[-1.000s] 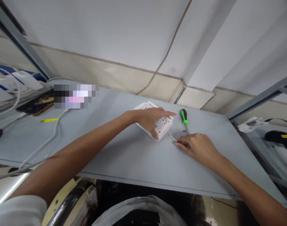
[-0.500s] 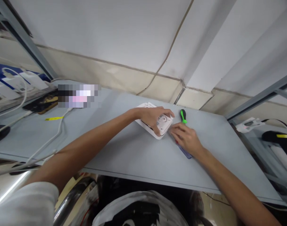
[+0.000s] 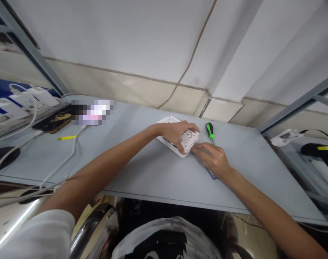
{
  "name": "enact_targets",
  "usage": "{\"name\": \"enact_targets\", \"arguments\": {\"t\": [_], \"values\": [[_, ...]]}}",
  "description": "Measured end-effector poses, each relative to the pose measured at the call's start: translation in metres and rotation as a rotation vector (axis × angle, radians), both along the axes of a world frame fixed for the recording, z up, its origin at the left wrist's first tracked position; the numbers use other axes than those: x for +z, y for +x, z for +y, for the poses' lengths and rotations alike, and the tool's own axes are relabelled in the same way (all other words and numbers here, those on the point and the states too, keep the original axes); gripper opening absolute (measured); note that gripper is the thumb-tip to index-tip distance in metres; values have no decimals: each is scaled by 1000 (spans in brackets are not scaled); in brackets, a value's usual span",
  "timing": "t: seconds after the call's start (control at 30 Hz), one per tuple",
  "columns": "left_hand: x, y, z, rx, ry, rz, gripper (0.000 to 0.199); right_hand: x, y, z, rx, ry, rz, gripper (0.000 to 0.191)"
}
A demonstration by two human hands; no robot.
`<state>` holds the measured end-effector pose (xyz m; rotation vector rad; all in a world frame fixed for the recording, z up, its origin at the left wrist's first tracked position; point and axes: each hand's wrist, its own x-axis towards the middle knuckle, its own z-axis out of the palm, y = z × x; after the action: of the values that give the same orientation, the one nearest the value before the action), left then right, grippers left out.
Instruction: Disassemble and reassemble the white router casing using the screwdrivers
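Holding: left fingers wrapped around white case
Gripping: right fingers curled over blue screwdriver, tip hidden
Lying: green screwdriver untouched on bench

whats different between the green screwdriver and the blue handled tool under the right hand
The green screwdriver has an opaque green and black handle; the blue-handled tool has a handle that looks translucent. The screwdriver lies uncovered, while the right hand hides most of the tool. Both are on the grey table.
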<state>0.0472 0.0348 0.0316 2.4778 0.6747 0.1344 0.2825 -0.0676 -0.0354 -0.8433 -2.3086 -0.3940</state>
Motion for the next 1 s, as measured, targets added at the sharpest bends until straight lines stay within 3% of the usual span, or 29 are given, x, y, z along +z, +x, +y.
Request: {"name": "enact_targets", "arguments": {"t": [0.2, 0.3, 0.47, 0.57, 0.9, 1.0], "values": [[0, 0, 1, 1, -16, 13, 99, 1, -4, 3, 44, -67, 49, 39], [0, 0, 2, -3, -38, -2, 99, 0, -7, 5, 65, -122, 91, 33], [2, 0, 2, 7, -53, 10, 100, 2, -10, 5, 51, -339, 338, 9], [2, 0, 2, 6, -61, 18, 102, 3, -11, 4, 26, -401, 392, 10], [3, 0, 4, 4, -126, 31, 106, -1, -7, 11, 65, -437, 569, 6], [3, -1, 5, 1, -123, 17, 104, 1, 2, 9, 101, -373, 520, 13]]}}
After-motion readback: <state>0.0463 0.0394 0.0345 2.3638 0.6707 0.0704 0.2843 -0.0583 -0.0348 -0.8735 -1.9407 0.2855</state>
